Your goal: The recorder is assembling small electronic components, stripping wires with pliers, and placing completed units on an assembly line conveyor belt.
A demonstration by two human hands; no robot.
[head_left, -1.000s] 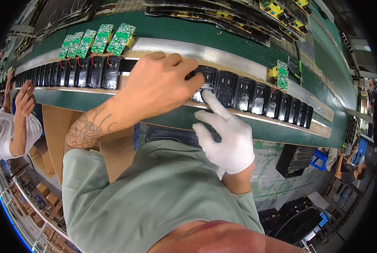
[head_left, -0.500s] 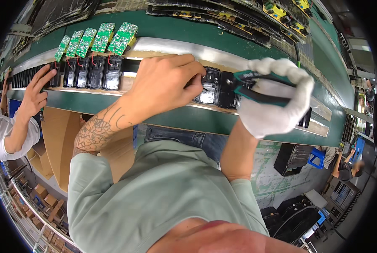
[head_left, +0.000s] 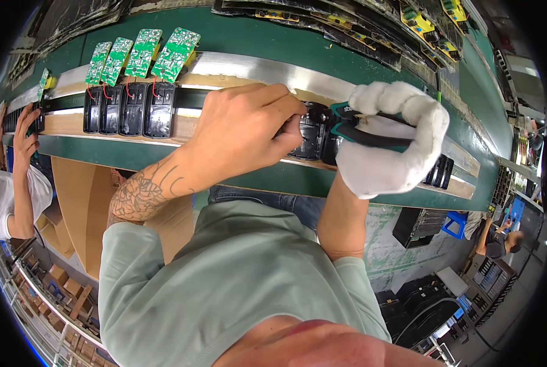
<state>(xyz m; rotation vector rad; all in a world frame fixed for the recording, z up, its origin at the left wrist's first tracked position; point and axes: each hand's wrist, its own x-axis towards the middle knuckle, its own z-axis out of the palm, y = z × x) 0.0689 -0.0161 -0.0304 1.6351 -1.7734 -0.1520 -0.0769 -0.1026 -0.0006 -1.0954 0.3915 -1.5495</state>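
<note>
White-gloved right hand (head_left: 397, 164) grips pliers (head_left: 371, 137) (green-trimmed); left hand (head_left: 249, 127) at casing (head_left: 314, 133).

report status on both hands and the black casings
Right hand holding pliers. Left hand bunched at black casings, grip unclear. Right hand blocks view of part of their row.
</note>
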